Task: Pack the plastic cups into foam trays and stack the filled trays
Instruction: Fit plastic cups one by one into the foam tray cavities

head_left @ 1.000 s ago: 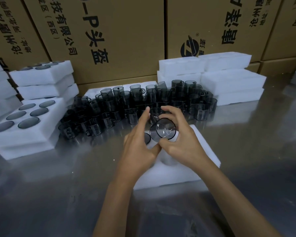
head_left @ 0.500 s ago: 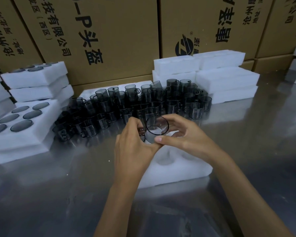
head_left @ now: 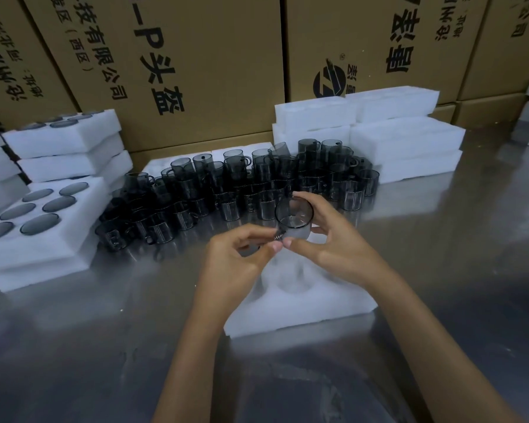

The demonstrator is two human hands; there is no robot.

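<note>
Carton (head_left: 196, 71) print "P头盔" behind cups (head_left: 242, 184).

Right hand (head_left: 327, 242) grips smoky cup (head_left: 294, 219) above foam tray (head_left: 303, 309); left hand (head_left: 235, 264) pinches cup handle; loose cups (head_left: 226, 184) behind.

Your two arms come up from the bottom edge, bare from the frame's edge to the fingertips, with no sleeve or cuff showing anywhere along them. Your left hand (head_left: 232, 264) wears no glove, ring or band, and its wrist carries no watch or strap. Your right hand (head_left: 333, 248) is likewise ungloved, with nothing on the fingers or the wrist. Your fingernails are short and plain where they show. Both forearms are slender and free of marks, tape or cables.
</note>
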